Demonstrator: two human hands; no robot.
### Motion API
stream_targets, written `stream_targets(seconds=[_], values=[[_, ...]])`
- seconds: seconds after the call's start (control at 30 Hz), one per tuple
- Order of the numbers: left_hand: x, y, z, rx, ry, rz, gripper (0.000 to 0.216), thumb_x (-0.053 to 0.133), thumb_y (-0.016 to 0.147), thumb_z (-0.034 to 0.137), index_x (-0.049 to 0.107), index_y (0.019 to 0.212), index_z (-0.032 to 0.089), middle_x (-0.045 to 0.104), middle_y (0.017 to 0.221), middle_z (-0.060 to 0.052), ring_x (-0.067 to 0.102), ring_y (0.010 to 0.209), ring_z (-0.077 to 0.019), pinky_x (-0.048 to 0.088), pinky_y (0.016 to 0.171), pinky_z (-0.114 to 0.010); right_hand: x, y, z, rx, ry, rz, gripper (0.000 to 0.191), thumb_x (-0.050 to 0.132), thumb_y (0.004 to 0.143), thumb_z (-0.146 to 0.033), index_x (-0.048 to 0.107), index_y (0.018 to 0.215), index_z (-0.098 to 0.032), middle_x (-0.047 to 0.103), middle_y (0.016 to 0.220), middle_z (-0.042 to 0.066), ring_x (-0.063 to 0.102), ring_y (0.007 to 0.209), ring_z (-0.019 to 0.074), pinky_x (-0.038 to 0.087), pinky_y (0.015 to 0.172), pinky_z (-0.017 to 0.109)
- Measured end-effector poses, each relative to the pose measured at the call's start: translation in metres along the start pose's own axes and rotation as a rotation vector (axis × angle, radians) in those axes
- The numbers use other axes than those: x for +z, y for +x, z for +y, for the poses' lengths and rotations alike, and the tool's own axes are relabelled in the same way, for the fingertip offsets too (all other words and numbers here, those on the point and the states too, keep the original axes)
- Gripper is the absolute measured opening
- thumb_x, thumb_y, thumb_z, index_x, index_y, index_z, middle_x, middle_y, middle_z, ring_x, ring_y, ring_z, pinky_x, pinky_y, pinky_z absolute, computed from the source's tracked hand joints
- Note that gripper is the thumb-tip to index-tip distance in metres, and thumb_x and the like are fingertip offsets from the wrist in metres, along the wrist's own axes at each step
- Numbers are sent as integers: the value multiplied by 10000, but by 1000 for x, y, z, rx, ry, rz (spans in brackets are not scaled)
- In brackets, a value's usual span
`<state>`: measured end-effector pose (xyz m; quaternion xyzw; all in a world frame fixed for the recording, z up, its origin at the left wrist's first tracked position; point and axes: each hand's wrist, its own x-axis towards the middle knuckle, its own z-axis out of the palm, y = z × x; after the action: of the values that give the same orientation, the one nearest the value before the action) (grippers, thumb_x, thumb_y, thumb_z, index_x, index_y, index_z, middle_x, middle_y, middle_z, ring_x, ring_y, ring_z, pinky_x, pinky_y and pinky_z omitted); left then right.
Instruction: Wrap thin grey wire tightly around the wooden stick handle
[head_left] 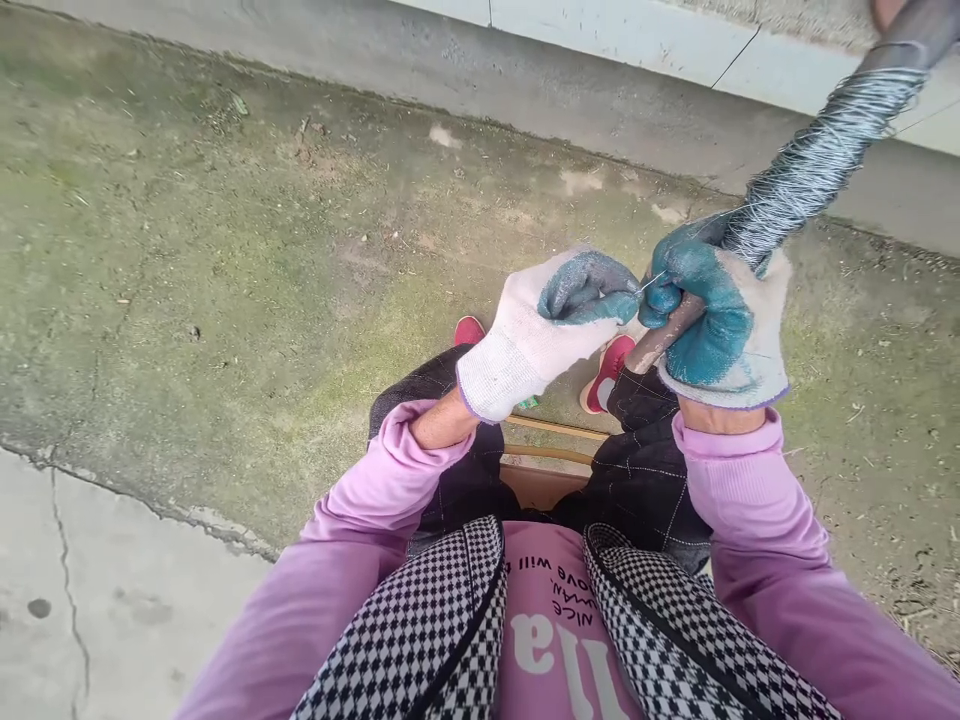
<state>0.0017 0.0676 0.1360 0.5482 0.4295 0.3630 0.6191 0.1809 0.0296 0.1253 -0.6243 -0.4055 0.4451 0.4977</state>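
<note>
The gloved left hand (551, 320), nearly closed, seems to pinch a thin strand (654, 283), though its end is hard to make out. Just rightward, the gloved right hand (726, 315) grips a rod (679, 328); wound wire (825, 165) wraps its upper-right stretch.

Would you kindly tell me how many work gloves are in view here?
2. The left glove is on the left hand, which pinches a thin wire; the right glove is on the right hand, which grips a wire-wound stick. No third glove shows.
</note>
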Motion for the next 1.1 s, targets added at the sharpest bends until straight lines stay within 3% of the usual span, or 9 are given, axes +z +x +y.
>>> stream_targets(seconds=[0.13,0.23,0.33,0.47,0.7,0.9,1.1], values=[[-2,15,-18,-72,-7,36,106,819,877,94,784,899,191,858,994,-41,823,1040,-239,693,978,-403,2,16,1,64,74,-43,350,831,934,-580,654,856,-288,559,690,14,582,611,202,507,529,368],[-10,25,-31,-66,79,103,74,834,853,154,786,903,180,838,928,-31,819,1001,-228,687,916,-359,-2,28,4,164,148,-71,405,944,826,-516,626,791,-268,489,637,-42,446,513,114,433,442,275],[-25,34,-38,-28,129,199,53,817,846,169,778,877,188,829,898,-27,809,945,-205,676,871,-328,-18,40,11,238,170,-81,394,1001,738,-463,689,865,-259,497,645,-64,408,487,87,371,398,238],[-38,42,-41,-1,150,284,66,807,818,152,759,836,193,818,866,-25,801,920,-198,666,846,-308,-38,52,19,197,195,-85,423,983,726,-429,771,1048,-257,553,711,-59,448,507,95,387,411,252],[-31,38,-39,-40,100,179,108,861,769,169,792,853,167,826,869,-42,817,946,-232,677,895,-336,-44,80,33,212,107,108,392,979,698,-422,691,884,-231,570,651,-60,455,480,86,340,373,226],[-32,39,-37,-116,10,29,163,848,798,222,845,948,159,876,990,-66,837,1010,-230,676,963,-354,-52,94,45,228,19,83,428,983,792,-482,665,954,-246,617,665,-56,476,496,88,384,393,231],[-31,36,-33,-127,37,-28,166,849,802,270,824,926,162,861,946,-56,822,970,-214,656,890,-319,-59,100,54,215,38,15,458,999,784,-506,648,974,-282,627,674,-50,492,500,105,401,387,262]])
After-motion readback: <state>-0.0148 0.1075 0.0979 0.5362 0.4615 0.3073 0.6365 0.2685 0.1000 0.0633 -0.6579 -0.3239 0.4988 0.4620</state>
